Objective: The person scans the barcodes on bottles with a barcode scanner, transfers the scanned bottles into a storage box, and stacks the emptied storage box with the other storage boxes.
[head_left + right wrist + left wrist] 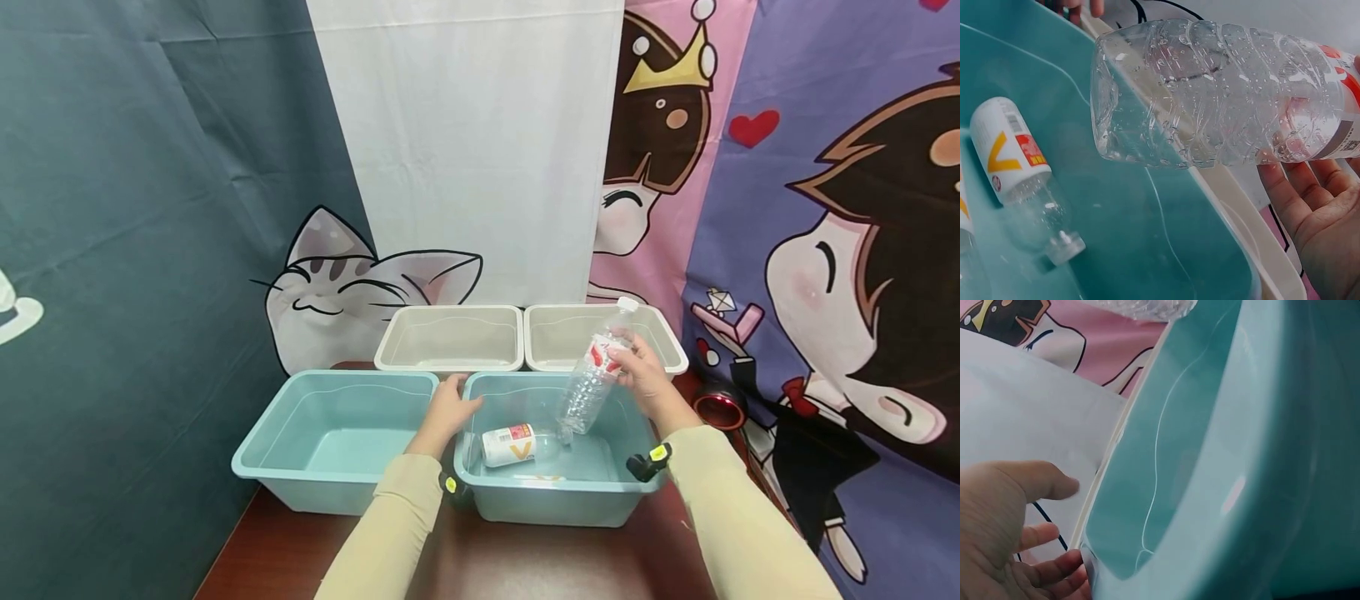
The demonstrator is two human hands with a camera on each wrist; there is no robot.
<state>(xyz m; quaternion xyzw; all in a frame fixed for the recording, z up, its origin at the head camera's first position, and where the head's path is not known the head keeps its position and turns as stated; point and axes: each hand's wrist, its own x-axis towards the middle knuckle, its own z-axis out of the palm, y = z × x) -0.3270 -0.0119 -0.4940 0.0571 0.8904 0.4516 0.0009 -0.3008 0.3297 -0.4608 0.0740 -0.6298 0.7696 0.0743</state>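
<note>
My right hand [647, 382] grips a clear plastic bottle [587, 398] around its red-and-white label. The bottle has a white cap and leans over the right blue bin [555, 498], cap end up. In the right wrist view its ribbed, clear lower part [1210, 94] shows droplets. Inside that bin lies a bottle with a white label [508, 446] bearing an orange V; a second similar bottle [965, 219] is cut off at the right wrist view's edge. My left hand [447, 414], fingers loosely bent, is at the right bin's far left corner.
A left blue bin [330, 477] stands beside the right one. Behind them are two off-white bins [450, 364] [551, 367]. All stand on a brown table [517, 562] before a printed cloth backdrop [480, 150]. A black-and-red round object [720, 406] is at the right.
</note>
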